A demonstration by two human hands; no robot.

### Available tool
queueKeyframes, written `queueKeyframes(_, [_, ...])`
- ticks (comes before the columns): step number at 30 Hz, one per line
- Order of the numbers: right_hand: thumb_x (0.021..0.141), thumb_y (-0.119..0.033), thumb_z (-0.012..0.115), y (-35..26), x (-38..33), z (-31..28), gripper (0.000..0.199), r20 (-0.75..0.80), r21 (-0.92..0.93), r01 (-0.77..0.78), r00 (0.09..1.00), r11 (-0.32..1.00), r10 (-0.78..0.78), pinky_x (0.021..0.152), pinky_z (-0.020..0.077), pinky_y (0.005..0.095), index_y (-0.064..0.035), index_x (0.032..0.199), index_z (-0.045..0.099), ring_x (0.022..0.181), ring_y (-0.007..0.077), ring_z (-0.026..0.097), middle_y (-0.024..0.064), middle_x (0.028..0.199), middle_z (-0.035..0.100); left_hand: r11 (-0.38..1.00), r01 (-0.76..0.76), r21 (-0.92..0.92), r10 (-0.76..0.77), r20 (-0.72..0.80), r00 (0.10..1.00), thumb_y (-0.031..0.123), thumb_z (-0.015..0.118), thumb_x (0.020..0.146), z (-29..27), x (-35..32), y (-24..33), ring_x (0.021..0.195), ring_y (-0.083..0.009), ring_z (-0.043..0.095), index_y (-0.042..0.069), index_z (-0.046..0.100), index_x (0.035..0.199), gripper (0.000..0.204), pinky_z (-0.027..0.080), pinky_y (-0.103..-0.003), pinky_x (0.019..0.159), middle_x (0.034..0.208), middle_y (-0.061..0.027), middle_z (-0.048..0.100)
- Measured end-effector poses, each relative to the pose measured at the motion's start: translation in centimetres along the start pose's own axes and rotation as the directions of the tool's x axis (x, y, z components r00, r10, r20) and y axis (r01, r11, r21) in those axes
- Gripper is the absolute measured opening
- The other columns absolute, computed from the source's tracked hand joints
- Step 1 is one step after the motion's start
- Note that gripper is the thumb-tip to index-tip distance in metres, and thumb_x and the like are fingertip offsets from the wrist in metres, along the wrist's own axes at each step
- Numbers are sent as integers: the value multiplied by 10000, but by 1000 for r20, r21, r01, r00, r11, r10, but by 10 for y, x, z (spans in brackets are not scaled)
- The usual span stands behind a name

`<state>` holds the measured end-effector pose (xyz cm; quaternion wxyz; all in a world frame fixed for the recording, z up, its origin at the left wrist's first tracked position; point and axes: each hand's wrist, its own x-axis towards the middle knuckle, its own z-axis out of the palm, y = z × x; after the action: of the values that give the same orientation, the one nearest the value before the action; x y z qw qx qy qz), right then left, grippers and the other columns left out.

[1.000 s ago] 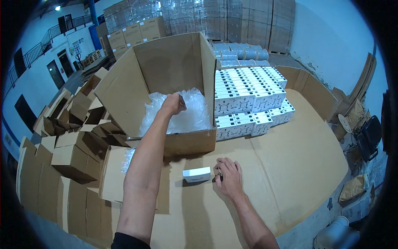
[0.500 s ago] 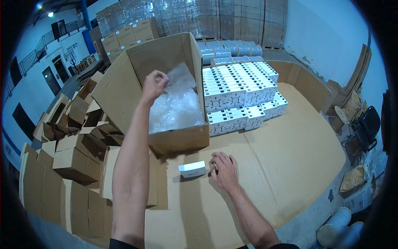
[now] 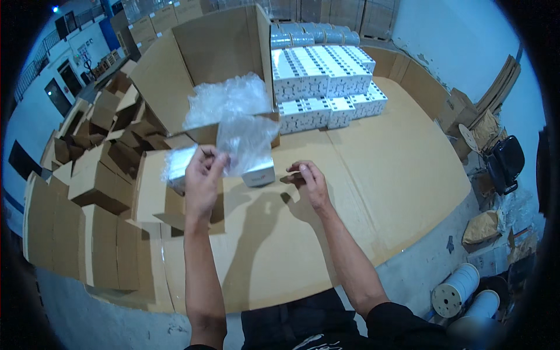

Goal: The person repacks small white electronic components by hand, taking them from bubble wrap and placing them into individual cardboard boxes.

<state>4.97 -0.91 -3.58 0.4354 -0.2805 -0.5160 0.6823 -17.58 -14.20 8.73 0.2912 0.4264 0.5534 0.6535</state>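
Note:
A clear bubble-wrap sheet [image 3: 248,140] hangs from my left hand [image 3: 204,178], whose thumb and fingers are pinched at its lower left edge. Partly behind that plastic, a small white box [image 3: 260,177] stands on the cardboard-covered table [image 3: 373,169]. My right hand [image 3: 314,185] hovers just right of the box, fingers parted and holding nothing. Beyond both hands is a large open carton [image 3: 224,46] with a heap of bubble wrap [image 3: 230,99] in it. Beside my left hand, a white item in clear wrap [image 3: 179,162] sits at a smaller open carton [image 3: 153,186].
Stacked white boxes [image 3: 324,81] with dark marks stand at the far side of the table. Open brown cartons [image 3: 99,175] crowd the left. A raised cardboard edge [image 3: 408,70] borders the far right. Cable reels [image 3: 455,291] and a black chair [image 3: 506,163] stand on the floor at right.
My left hand has brought the bubble-wrap sheet out of the large carton, toward me and over the white box. My right hand's fingers have spread. The view has tilted down.

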Motion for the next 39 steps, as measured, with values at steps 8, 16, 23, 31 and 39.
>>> queueKeyframes(8, [980, -137, 688, 12, -57, 28, 218, 130, -98, 102, 987, 990, -89, 741, 518, 263, -19, 1155, 631, 812, 82, 627, 33, 907, 681, 951, 293, -102, -275, 164, 947, 107, 643, 1010, 4, -79, -67, 912, -124, 673, 19, 547, 1108, 163, 526, -266, 807, 992, -93, 716])
queueKeyframes(16, [1015, -200, 642, 8, -67, 50, 235, 8, -517, 156, 984, 841, -177, 591, 462, 303, 29, 964, 667, 629, 87, 538, 57, 658, 605, 925, 189, 329, -151, -137, 979, 238, 596, 1043, 39, -77, -88, 730, -82, 571, -23, 650, 905, 299, 470, -287, 638, 753, -44, 637])
queueKeyframes(23, [1060, -276, 581, 5, -59, 44, 451, -35, -502, 65, 995, 863, -96, 523, 334, 314, 14, 724, 505, 609, 81, 339, -1, 600, 406, 907, 125, 403, -17, -262, 965, 250, 533, 1068, 22, -70, -96, 700, -109, 492, -34, 607, 879, 349, 440, -310, 645, 711, -53, 544])
queueKeyframes(31, [1060, -245, 586, -5, -55, 36, 366, -67, -233, -11, 998, 972, -4, 579, 378, 255, -5, 783, 576, 655, 44, 409, -48, 692, 482, 898, 96, 428, 33, -285, 958, 260, 471, 1087, 24, -70, -86, 714, -167, 576, -28, 615, 982, 338, 480, -365, 685, 742, -139, 607])
queueKeyframes(39, [1048, -189, 606, -5, -57, 33, 210, 134, -268, 81, 990, 960, -46, 621, 437, 241, -26, 916, 597, 688, 39, 504, -34, 776, 575, 877, 145, 459, -94, -131, 987, 261, 484, 1082, 28, -72, -81, 706, -148, 535, -16, 636, 982, 331, 462, -339, 658, 755, -113, 596])
